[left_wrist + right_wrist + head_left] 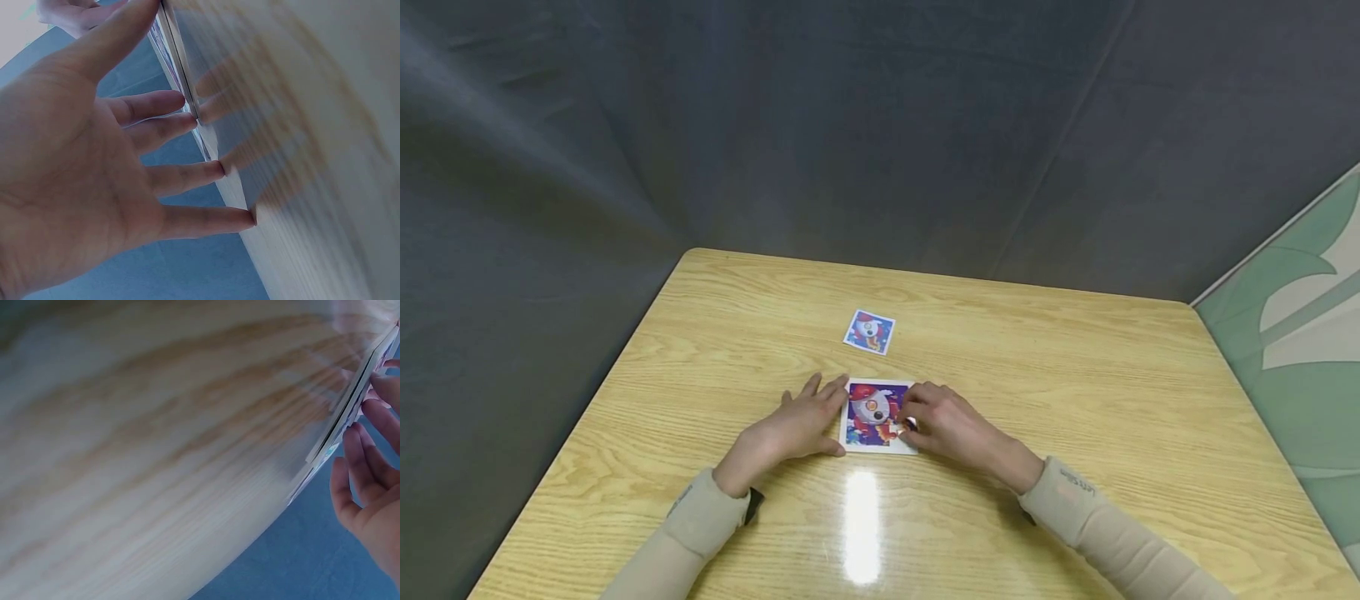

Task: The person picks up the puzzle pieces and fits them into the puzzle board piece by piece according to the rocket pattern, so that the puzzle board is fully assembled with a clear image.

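Observation:
A small square jigsaw puzzle point(867, 408) with a colourful rocket picture lies in a white-edged board point(880, 451) on the table. Bare white shows at the picture's lower right. My left hand point(801, 423) has its fingers spread along the board's left side, and the left wrist view shows them straight, tips down by the board's edge. On the right, my right hand point(951, 421) pinches a small puzzle piece point(912, 424) between thumb and fingers over the lower right corner. Its fingers partly hide the piece and the board's right edge.
Beyond the board lies a small card point(870, 332) with a similar rocket picture. The wooden table point(1037, 358) ends at a dark curtain point(880, 142) behind and at the left. A green and white patterned panel point(1307, 350) stands at the right.

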`<act>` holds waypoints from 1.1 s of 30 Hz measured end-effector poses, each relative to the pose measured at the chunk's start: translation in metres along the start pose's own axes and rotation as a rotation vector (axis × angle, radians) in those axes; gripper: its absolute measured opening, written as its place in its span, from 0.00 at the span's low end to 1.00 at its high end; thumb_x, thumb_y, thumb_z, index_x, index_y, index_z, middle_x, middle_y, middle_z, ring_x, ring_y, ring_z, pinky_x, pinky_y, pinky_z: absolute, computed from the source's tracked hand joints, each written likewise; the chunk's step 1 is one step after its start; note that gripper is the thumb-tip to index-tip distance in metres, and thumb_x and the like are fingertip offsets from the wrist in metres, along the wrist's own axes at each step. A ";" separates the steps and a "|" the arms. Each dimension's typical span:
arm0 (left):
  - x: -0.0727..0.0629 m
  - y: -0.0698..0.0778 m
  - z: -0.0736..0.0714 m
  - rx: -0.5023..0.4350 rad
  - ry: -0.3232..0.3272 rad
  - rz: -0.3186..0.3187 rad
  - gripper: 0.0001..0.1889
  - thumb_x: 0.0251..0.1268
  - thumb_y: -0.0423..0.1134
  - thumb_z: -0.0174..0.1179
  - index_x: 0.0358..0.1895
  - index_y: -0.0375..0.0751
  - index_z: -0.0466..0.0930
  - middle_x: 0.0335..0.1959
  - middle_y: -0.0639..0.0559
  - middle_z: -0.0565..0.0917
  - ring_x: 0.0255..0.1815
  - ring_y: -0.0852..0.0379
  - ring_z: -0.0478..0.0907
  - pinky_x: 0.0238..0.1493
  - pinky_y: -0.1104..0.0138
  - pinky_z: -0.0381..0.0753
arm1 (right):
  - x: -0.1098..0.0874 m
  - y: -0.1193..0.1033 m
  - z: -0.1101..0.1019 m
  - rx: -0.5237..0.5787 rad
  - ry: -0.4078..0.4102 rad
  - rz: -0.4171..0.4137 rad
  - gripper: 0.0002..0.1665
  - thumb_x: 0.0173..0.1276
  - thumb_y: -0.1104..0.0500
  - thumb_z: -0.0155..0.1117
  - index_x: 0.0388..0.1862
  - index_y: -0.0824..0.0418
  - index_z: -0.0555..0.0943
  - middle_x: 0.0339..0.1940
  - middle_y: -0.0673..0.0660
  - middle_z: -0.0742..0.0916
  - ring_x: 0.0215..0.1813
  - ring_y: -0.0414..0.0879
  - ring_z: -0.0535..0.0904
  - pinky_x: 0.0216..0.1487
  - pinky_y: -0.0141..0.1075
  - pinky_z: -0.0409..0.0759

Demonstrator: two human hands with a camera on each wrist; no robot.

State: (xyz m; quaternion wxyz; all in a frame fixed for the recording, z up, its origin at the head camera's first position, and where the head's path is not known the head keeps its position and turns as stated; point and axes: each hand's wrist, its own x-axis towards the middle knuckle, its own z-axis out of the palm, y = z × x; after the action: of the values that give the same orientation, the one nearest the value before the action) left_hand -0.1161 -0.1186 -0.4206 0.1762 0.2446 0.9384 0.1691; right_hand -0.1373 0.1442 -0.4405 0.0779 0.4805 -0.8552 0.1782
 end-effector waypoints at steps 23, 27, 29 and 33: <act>0.000 -0.001 0.001 0.006 0.007 0.004 0.38 0.56 0.51 0.68 0.65 0.40 0.63 0.77 0.44 0.51 0.73 0.29 0.45 0.58 0.26 0.55 | 0.001 -0.002 -0.001 0.059 -0.063 0.003 0.08 0.60 0.57 0.72 0.37 0.56 0.85 0.46 0.52 0.84 0.47 0.41 0.78 0.50 0.37 0.79; 0.000 -0.001 0.001 0.001 0.008 0.008 0.38 0.56 0.51 0.68 0.66 0.39 0.62 0.77 0.43 0.51 0.73 0.28 0.45 0.58 0.26 0.55 | 0.001 -0.001 -0.002 0.089 -0.072 0.008 0.08 0.60 0.58 0.72 0.39 0.57 0.85 0.47 0.52 0.83 0.49 0.41 0.78 0.51 0.36 0.79; 0.001 -0.001 0.001 -0.001 0.007 0.010 0.38 0.56 0.50 0.68 0.66 0.39 0.62 0.77 0.43 0.51 0.73 0.28 0.45 0.58 0.26 0.54 | 0.001 -0.001 -0.002 0.103 -0.078 0.009 0.09 0.59 0.58 0.72 0.39 0.57 0.85 0.48 0.53 0.83 0.50 0.42 0.77 0.52 0.36 0.79; 0.001 -0.001 0.001 -0.002 0.005 0.008 0.38 0.57 0.50 0.68 0.67 0.39 0.61 0.77 0.43 0.51 0.74 0.29 0.45 0.58 0.26 0.54 | 0.000 -0.001 -0.003 0.119 -0.087 0.007 0.09 0.59 0.59 0.72 0.39 0.57 0.85 0.50 0.53 0.83 0.51 0.42 0.77 0.53 0.37 0.78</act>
State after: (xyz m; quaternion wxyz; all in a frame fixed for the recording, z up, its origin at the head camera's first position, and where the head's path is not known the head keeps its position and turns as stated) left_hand -0.1166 -0.1184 -0.4223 0.1736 0.2479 0.9376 0.1712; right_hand -0.1370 0.1448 -0.4375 0.0114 0.4884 -0.8474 0.2081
